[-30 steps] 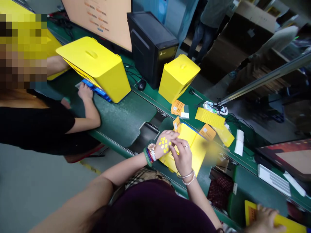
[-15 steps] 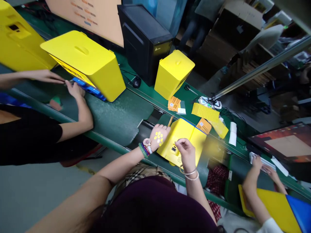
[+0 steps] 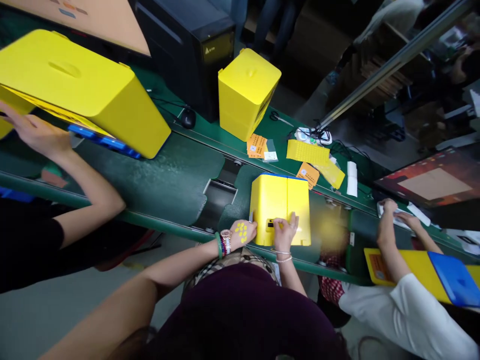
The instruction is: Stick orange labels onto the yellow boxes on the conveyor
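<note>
A yellow box-shaped casing (image 3: 273, 195) with a blue edge sits in front of me, a small black socket (image 3: 270, 224) set in its near side. Beside its left wall is my left hand (image 3: 243, 234), closed, with a thin greyish thing (image 3: 251, 215) poking up from the fingers; its kind is unclear. Several round yellow stickers (image 3: 240, 231) dot the back of this hand. My right hand (image 3: 285, 232) rests at the casing's near side, thumb and index finger pinched just right of the socket. Whatever may be between those fingertips is too small to make out.
Orange printed cards (image 3: 257, 146), a yellow keyboard-like sheet (image 3: 307, 152), scissors (image 3: 277, 117) and a power strip (image 3: 313, 136) lie behind the casing. A taller yellow box (image 3: 247, 95) stands further back. Co-workers' arms reach in at left (image 3: 90, 180) and right (image 3: 390, 240).
The casing has turned to sit squarer to me. My left hand has come down from its upper left edge to its lower left side. My right hand remains near the socket, still pinched.
</note>
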`<state>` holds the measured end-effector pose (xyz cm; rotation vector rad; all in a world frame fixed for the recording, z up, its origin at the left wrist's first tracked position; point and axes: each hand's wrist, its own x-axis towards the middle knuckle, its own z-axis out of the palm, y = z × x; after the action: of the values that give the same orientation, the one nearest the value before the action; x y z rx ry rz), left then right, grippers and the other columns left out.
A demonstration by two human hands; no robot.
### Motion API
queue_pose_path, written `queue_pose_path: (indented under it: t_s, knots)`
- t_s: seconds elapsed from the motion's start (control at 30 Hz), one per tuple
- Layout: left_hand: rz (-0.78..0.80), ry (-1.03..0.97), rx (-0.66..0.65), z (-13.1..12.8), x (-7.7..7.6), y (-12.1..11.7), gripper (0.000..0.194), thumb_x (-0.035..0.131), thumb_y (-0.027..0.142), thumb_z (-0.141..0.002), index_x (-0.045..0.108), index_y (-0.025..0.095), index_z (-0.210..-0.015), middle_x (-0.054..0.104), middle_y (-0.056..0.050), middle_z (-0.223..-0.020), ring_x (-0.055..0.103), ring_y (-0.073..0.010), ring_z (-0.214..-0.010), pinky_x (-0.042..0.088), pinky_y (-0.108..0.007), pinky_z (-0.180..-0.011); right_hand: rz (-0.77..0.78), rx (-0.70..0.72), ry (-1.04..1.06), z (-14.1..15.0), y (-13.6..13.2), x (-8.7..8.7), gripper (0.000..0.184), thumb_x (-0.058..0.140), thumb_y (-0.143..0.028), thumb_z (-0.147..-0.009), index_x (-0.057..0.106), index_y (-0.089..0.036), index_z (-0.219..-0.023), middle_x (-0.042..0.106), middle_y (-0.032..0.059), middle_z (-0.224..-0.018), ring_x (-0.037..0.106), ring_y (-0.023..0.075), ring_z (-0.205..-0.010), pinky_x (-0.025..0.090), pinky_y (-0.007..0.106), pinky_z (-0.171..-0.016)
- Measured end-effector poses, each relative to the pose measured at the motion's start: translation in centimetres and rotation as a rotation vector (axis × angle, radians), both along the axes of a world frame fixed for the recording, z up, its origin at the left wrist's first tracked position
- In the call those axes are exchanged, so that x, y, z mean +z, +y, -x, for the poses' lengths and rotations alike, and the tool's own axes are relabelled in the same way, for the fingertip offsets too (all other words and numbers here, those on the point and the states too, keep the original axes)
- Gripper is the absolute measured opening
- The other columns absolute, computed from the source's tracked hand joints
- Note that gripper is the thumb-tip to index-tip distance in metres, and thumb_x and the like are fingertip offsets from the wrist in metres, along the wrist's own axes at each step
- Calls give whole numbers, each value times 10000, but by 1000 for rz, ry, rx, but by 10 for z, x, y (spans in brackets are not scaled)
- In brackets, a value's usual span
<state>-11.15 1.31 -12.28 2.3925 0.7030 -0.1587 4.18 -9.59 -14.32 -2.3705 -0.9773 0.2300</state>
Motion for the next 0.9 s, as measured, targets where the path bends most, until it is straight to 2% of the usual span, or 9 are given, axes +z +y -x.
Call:
queue_pose_path:
  t_s: [0.13,0.23,0.53,0.9]
  knots:
    - [42,5,-46,-6,2,-4,267,427,244,-907,667,146,-841,727,-134,-788,706,-244,-740,510,-317,-697,33,-7,-108,1,-6,-5,257,504,-296,-907,701,-150,-830,239,140,-1564,105,304,-1461,263,560,-1115]
    - [49,26,-68,-9,2,-5,270,430,246,-907,671,145,-840,726,-130,-787,706,-235,-750,509,-307,-710,50,-21,-147,3,-8,-6,244,524,-282,-902,699,-146,-800,216,136,-1576,120,308,-1460,254,535,-1125]
    - [-1,48,-128,-10,1,-4,296,405,258,-916,680,151,-887,737,-128,-813,707,-245,-735,510,-311,-660,46,-27,-220,5,-8,-8,242,530,-281,-908,683,-143,-781,271,178,-1550,188,341,-1443,276,571,-1097]
    - [8,22,-135,-9,0,-4,287,415,251,-914,678,146,-868,736,-128,-799,711,-247,-738,511,-312,-656,0,59,-291,0,-16,-12,265,478,-270,-945,706,-153,-878,311,176,-1525,235,329,-1426,323,585,-1078]
